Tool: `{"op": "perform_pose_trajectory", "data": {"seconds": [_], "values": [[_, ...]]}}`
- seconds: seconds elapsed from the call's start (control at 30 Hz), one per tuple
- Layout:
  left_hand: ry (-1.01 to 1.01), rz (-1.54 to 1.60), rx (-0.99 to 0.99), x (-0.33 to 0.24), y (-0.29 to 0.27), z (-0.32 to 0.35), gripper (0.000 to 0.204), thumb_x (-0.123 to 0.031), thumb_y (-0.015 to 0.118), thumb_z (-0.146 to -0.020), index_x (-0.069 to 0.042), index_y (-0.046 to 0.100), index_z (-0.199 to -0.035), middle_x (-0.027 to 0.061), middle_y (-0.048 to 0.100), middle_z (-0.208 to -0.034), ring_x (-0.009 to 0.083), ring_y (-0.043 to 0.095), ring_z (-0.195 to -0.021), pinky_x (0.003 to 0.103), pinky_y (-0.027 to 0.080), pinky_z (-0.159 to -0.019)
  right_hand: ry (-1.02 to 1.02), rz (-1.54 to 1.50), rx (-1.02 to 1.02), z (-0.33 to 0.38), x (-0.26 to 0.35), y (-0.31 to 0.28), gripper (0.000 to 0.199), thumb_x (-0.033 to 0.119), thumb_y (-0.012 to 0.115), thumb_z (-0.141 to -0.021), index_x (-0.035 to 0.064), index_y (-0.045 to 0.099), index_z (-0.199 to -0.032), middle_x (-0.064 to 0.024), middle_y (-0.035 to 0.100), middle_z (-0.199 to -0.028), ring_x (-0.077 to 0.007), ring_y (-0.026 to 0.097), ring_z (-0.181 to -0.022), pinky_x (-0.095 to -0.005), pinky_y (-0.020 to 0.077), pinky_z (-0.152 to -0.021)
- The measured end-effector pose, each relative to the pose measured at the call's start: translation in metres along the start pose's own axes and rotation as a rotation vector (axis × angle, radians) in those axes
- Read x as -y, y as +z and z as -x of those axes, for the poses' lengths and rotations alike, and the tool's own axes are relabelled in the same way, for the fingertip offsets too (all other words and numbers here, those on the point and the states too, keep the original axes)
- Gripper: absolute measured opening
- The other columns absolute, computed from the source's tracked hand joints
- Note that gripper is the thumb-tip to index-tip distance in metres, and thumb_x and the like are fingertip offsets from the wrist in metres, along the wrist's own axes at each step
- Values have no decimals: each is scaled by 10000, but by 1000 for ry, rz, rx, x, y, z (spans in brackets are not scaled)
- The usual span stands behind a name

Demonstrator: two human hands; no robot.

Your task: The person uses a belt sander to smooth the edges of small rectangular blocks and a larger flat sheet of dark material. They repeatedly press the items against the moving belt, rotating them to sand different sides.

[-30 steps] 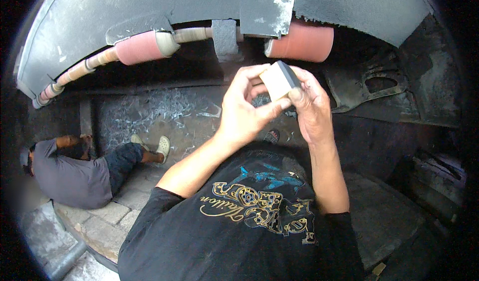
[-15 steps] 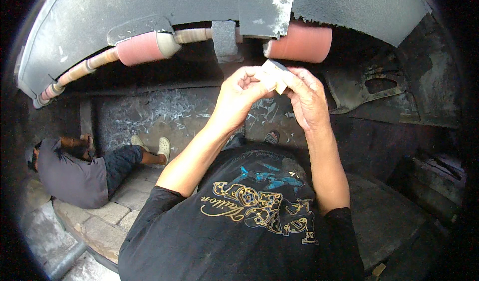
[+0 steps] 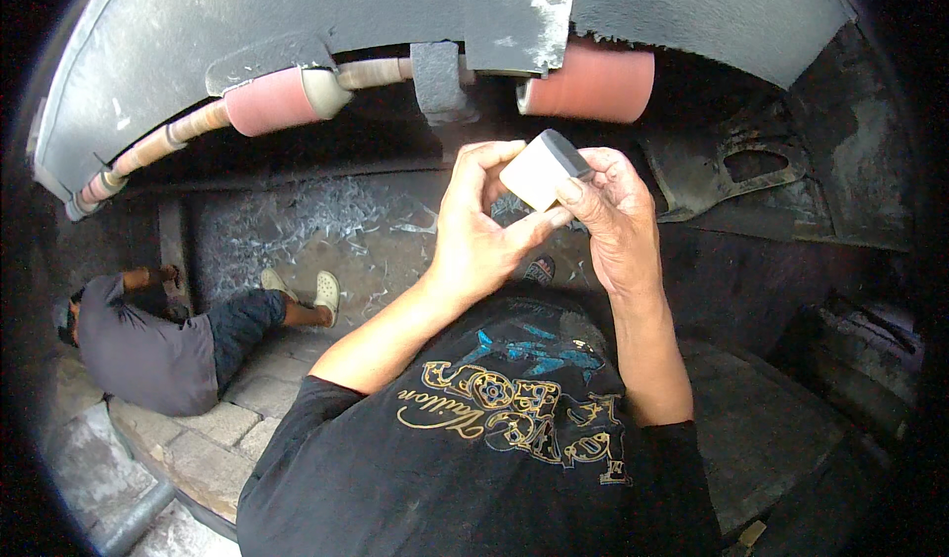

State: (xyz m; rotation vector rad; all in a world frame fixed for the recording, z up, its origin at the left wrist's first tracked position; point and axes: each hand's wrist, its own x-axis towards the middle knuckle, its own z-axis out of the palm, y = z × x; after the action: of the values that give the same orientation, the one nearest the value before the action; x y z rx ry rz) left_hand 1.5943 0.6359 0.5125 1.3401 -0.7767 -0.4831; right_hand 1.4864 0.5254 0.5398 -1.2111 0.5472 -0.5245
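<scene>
A small block (image 3: 534,176) with a pale cream face and a dark grey curved side is held up in front of me; what it is for does not show. My right hand (image 3: 623,211) pinches its right side, thumb on the near face. My left hand (image 3: 477,221) cups it from the left, index finger at the upper edge and thumb at the lower corner. Just beyond the block is a red sanding drum (image 3: 598,85), apart from both hands. A second red drum (image 3: 282,100) sits further left on the shaft.
A grey metal hood (image 3: 692,8) arches over the drums, with a grey bracket (image 3: 437,78) between them. Pale scraps (image 3: 336,226) litter the floor. At left another person (image 3: 148,344) sits bent over on the brick paving (image 3: 213,428). A metal frame (image 3: 732,176) stands at the right.
The block has been turned, so its broad pale face and dark curved side now show. Both hands have come slightly nearer to me, and the left hand's grip has opened wider.
</scene>
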Motion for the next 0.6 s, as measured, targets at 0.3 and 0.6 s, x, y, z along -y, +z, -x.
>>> {"op": "perform_pose_trajectory", "data": {"seconds": [0.3,0.6], "values": [[-489,641,125,20,-16,-15,368,-177,708,-903,-10,564,-1197,93,647,-1126,197,630,-1054,392,507,-956,78,-47,43,-31,-13,-15,358,177,702,-889,-58,628,-1149,-93,666,-1064,-134,620,-964,-275,482,-860],[-69,328,48,0,-1,-1,516,-19,795,-802,19,514,-1233,112,588,-1178,188,612,-1094,353,500,-995,-78,-180,97,-11,7,-13,417,141,728,-867,-64,585,-1201,-105,662,-1071,-150,629,-994,-305,509,-901]]}}
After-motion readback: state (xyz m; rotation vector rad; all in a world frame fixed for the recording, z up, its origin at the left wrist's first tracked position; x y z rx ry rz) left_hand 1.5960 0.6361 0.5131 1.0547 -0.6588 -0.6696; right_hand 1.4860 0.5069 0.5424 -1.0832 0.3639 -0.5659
